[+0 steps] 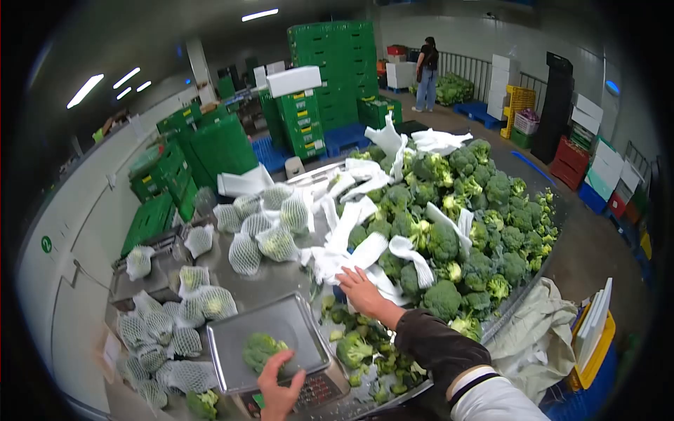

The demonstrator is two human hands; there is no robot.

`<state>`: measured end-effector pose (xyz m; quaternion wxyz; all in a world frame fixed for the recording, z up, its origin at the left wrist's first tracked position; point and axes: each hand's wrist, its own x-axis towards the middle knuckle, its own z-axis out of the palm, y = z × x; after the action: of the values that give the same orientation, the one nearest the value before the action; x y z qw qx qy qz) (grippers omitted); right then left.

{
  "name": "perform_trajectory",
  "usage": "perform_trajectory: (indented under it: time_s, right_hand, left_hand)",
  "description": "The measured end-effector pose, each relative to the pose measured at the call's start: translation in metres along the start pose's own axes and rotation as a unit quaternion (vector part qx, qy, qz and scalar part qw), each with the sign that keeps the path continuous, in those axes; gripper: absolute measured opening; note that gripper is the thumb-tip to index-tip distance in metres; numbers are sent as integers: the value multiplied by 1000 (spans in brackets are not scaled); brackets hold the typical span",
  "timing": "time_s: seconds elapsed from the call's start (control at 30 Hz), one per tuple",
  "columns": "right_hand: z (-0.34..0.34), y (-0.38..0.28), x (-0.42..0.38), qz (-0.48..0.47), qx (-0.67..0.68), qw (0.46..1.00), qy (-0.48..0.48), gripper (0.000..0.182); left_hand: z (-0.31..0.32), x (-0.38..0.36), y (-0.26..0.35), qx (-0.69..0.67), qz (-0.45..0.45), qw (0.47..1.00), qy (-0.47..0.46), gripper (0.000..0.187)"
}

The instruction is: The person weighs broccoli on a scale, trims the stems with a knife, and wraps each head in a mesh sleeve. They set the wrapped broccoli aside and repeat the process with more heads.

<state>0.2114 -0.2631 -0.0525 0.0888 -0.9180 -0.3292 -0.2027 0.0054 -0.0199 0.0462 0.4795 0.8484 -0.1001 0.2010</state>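
A head of broccoli (261, 351) lies on the metal pan of a weighing scale (298, 316). My left hand (279, 386) is at its near side, thumb and fingers apart, fingertips right at the stem end. My right hand (366, 295) reaches forward, fingers stretched out over a heap of white foam net sleeves (333, 263). To the right of the sleeves rises a large pile of unwrapped broccoli (442, 242). Left of the scale sit several broccoli heads in white foam nets (160, 326), with more netted heads (275, 244) beyond it.
Broccoli trimmings (393, 368) lie between scale and pile. Green crates (333, 70) are stacked behind the table. A person (427, 74) stands in the far background. At the right are a pale cloth sack (537, 330) and a yellow crate (595, 354).
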Motion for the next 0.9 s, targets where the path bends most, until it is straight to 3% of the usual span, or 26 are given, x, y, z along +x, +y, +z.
perform_trajectory:
  time_s: [0.07,0.13,0.17,0.23,0.27,0.3,0.33,0.37,0.4,0.5,0.53,0.57,0.63,0.7,0.77,0.8,0.83,0.9]
  right_hand:
    - [-50,-14,12,-33,26,997,59,23]
    - [-110,-43,16,-112,203,950,208,22]
    - [-128,-55,13,-142,226,935,234,24]
    - [-148,-80,-2,-122,353,907,194,32]
    - [-160,-90,-9,-97,434,883,150,36]
    - [-167,-97,-15,-72,511,850,106,39]
    - [-164,-97,-21,-69,509,851,109,39]
    - [-160,-96,-26,-8,536,839,95,43]
    - [-156,-93,-30,53,561,822,82,47]
    - [-147,-81,-37,82,475,859,174,56]
    - [-147,-81,-39,101,459,860,201,49]
    - [-145,-80,-44,107,456,860,201,49]
    - [-136,-80,-57,168,464,868,53,37]
    - [-130,-83,-61,191,461,862,93,31]
    - [-107,-82,-70,325,618,697,161,32]
    - [-101,-80,-74,355,672,632,152,31]
    - [-97,-83,-76,359,672,633,141,31]
    - [-86,-98,-82,406,668,620,65,30]
  left_hand:
    - [3,6,0,-5,-20,1000,-23,49]
    - [8,14,4,-93,-97,991,-2,67]
    - [12,19,7,-95,-98,991,-5,67]
    - [20,38,18,-95,-53,994,19,82]
    - [26,47,31,-109,-30,993,40,67]
    - [28,48,26,-110,-27,993,36,67]
    - [30,50,15,-150,-98,983,-33,54]
    - [32,53,16,-187,-168,963,-101,41]
    - [43,54,29,-289,-176,940,-54,20]
    - [60,50,11,-311,-213,919,-113,22]
    - [69,46,7,-335,-205,912,-121,24]
    - [76,45,9,-337,-206,910,-125,24]
    - [87,42,13,-364,-230,887,-166,28]
    - [91,41,24,-381,-255,870,-182,23]
    - [93,38,45,-276,-259,910,-168,18]
    - [103,40,23,-461,-360,804,-106,20]
    - [115,32,5,-464,-368,800,-100,20]
    - [133,20,3,-668,-441,595,-71,21]
